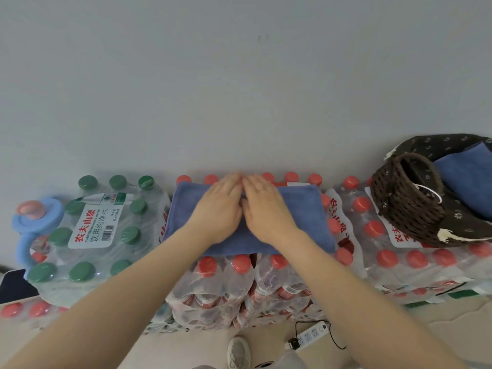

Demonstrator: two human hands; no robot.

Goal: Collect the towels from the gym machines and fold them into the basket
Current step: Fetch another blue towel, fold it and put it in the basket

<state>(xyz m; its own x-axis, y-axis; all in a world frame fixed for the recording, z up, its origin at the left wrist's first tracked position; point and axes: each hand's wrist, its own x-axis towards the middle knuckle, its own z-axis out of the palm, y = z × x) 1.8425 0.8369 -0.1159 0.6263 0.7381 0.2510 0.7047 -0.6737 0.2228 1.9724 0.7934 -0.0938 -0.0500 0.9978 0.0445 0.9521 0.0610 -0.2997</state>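
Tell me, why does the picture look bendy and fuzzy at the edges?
Head view: a wide lens bows the rows of bottles and stretches the arms; the hands on the towel look slightly smeared; light is soft and even, with only faint glare on the plastic wrap.

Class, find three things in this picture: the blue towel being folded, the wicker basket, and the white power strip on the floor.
blue towel [300,206], head view, bare right part of its top.
wicker basket [407,209], head view, woven front wall.
power strip [308,336], head view, middle of its socket face.
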